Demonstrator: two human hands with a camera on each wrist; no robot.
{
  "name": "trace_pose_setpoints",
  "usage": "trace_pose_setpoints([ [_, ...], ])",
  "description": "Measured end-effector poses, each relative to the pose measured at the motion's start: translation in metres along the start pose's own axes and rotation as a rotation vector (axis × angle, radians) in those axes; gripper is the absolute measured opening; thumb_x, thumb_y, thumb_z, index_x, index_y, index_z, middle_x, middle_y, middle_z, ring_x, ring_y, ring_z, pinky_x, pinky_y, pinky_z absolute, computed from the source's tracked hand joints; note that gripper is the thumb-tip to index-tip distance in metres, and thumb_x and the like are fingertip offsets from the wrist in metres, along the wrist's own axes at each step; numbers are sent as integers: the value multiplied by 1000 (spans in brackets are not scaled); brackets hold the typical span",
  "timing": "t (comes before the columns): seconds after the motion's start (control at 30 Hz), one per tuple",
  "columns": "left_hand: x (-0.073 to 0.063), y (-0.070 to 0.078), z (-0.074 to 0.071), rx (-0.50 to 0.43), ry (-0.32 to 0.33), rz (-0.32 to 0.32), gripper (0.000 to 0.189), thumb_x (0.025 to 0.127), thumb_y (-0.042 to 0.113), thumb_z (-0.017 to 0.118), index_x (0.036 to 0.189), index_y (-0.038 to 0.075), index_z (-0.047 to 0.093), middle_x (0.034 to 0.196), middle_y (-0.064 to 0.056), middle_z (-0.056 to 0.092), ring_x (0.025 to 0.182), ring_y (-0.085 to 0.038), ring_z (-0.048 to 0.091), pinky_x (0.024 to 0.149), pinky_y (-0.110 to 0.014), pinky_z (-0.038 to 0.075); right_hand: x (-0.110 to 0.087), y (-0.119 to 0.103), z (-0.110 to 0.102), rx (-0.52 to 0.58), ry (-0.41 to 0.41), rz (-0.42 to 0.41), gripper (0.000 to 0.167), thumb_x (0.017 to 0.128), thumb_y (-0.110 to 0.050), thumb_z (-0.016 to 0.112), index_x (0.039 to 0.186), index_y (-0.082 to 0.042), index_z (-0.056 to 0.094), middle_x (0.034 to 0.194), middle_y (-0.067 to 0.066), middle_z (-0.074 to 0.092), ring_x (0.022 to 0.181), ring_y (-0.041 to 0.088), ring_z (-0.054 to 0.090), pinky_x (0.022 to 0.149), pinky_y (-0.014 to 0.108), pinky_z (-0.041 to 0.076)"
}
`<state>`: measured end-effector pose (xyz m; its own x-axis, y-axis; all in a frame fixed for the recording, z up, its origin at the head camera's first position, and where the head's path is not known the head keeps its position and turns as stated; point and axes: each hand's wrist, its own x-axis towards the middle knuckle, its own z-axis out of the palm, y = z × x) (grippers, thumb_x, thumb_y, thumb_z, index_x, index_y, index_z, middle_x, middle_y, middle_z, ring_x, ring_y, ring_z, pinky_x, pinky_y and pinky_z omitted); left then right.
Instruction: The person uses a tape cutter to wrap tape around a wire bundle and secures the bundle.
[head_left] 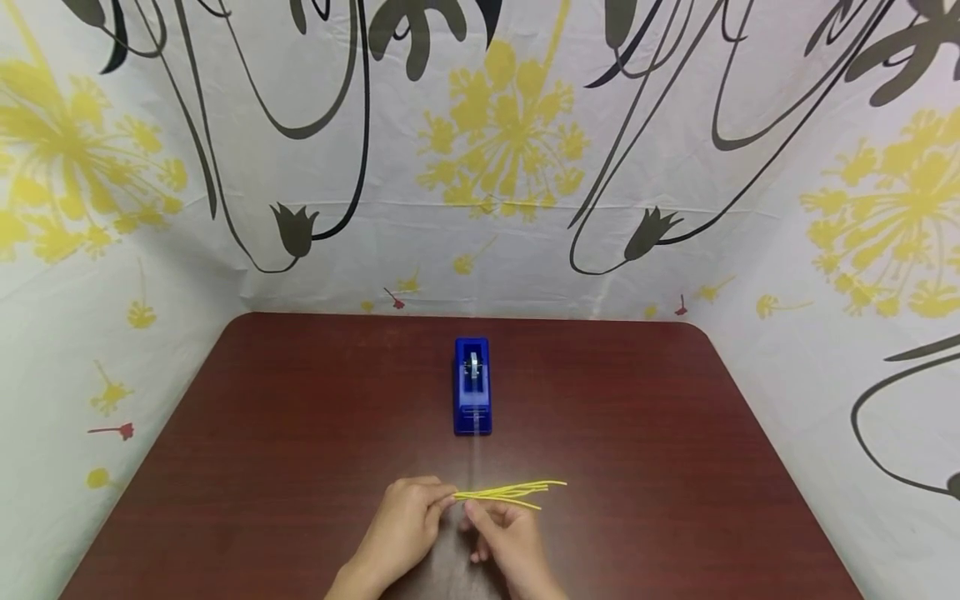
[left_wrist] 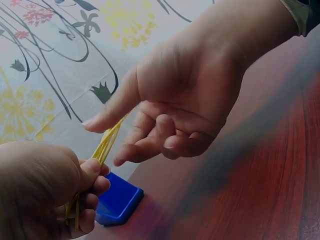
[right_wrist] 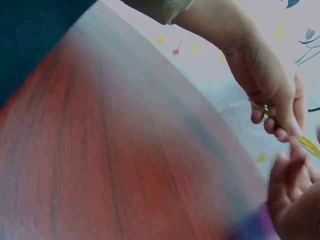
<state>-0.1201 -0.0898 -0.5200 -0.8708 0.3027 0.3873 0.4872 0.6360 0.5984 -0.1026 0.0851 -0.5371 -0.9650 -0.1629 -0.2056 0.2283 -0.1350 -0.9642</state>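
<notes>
A bundle of thin yellow strands lies across the front of the two hands, its loose ends fanning out to the right. My left hand pinches the bundle near its left end between thumb and fingertips. In the left wrist view, short ends of the strands poke out below the left hand. My right hand is close beside, its thumb held out near the strands. From the left wrist view, the right hand shows its thumb apart from loosely bent fingers, with the strands passing behind the thumb.
A blue tape dispenser with a roll stands on the dark red-brown table, just beyond the hands. White cloth with yellow and grey plant prints hangs round the table's back and sides.
</notes>
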Motion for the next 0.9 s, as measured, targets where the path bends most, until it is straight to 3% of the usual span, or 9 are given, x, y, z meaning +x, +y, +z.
trace_pose_setpoints([
  [0.1,0,0,-1,7,-18,-21,14,85,-1,76,94,9,80,72,10,63,62,4,48,59,-20,47,-2,-5,-5,-86,-213,-29,36,100,-15,65,97,21,65,73,13,70,50,3,54,54,20,51],
  [0.17,-1,1,-1,4,-33,-29,14,86,-1,75,94,9,80,72,11,62,62,4,48,59,-21,48,-5,-8,-6,-133,-325,-92,33,100,-13,64,96,19,65,75,24,68,55,2,58,56,20,52],
  [0.23,-1,1,-1,-8,-42,-29,14,87,-1,74,95,9,80,72,11,61,62,4,48,58,-20,47,-6,-11,-6,-171,-388,-186,27,100,-11,63,97,16,66,78,31,66,59,1,60,57,23,55],
  [0.3,-2,2,-1,-14,-35,-21,14,87,-2,74,94,9,80,71,12,59,61,4,47,57,-19,46,-8,-14,-6,-214,-401,-307,20,98,-7,64,97,12,69,79,31,66,63,-1,60,56,26,56],
  [0.47,-3,2,-1,-2,21,18,15,84,-4,75,90,9,80,71,12,61,63,5,50,57,-17,46,-8,-23,-5,-370,-289,-657,5,91,3,70,96,2,73,79,13,72,71,1,64,58,25,56],
  [0.63,-3,2,-2,-14,38,36,16,84,-2,76,91,12,80,72,12,63,63,6,49,56,-15,43,1,-35,-9,-505,-94,-979,17,82,8,76,93,-5,74,82,5,74,73,9,69,66,21,56],
  [0.73,-2,2,-2,-13,42,49,15,84,-1,77,91,12,80,72,12,62,62,6,47,56,-13,41,8,-42,-14,-590,-8,-1090,19,80,7,78,92,-6,74,81,2,73,73,10,70,67,20,56],
  [0.9,-1,1,-3,7,54,72,14,82,-1,79,90,11,80,71,11,62,61,7,46,56,-12,41,16,-50,-22,-735,50,-1170,10,85,0,77,93,-5,74,84,4,74,73,12,72,68,21,57],
])
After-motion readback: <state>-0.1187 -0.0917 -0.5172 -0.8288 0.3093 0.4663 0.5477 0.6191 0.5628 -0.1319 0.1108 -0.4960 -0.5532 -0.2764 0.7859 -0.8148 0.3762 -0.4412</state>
